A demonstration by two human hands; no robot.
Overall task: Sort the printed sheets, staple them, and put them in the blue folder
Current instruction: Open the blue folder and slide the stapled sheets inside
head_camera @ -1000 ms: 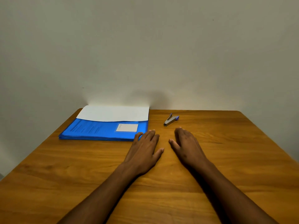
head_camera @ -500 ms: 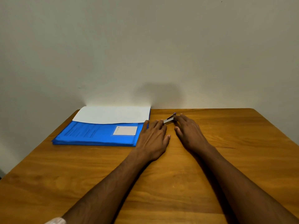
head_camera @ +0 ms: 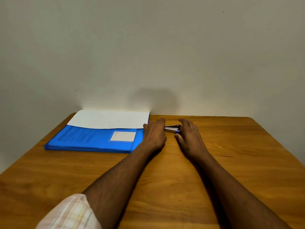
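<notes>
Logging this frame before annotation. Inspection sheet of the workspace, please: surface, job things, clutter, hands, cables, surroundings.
Surface: wooden table, set against the wall.
Job's things: blue folder flat at the far left, with a white label; white sheets stick out of its far edge. Stapler lies right of the folder, between the hands.
Clutter: nothing seen.
Hands: left hand has its fingers on the stapler's near end; right hand touches its blue end. Whether either one grips it cannot be told.
Cables: nothing seen.
Surroundings: plain pale wall; a checked sleeve at the bottom edge.
</notes>
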